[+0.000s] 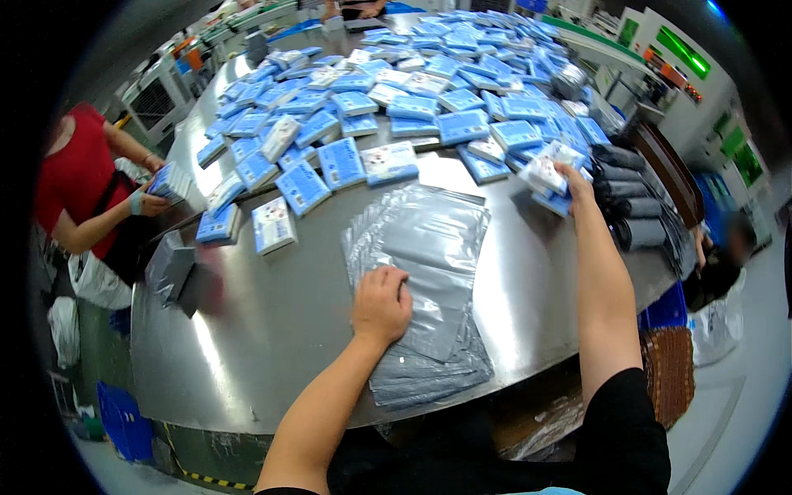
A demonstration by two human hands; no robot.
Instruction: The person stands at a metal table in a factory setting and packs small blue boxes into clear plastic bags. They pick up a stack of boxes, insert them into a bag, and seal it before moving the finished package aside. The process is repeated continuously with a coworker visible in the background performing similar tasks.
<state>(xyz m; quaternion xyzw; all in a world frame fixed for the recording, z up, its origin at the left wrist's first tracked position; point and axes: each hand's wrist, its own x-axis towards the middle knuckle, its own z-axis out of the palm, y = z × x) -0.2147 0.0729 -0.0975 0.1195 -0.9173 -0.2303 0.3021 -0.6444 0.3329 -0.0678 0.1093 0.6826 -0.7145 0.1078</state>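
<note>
Left hand (pixel 383 305), curled, rests on fanned grey plastic bags (pixel 431 285) (any pinch is hidden); right hand (pixel 580 188) grips blue-and-white packets (pixel 544 174) at the right edge of the heap (pixel 437 107). Gathering seems underway; moving next likely calls for a snug hold.

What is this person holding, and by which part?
The right hand holds blue-and-white packs near their right edge. The left hand rests on grey bags, grip unclear.

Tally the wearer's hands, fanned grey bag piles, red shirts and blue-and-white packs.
Left hand and right hand: 2
Fanned grey bag pile: 1
Red shirt: 1
Blue-and-white packs: too overlapped to count
Total counted: 4
</note>
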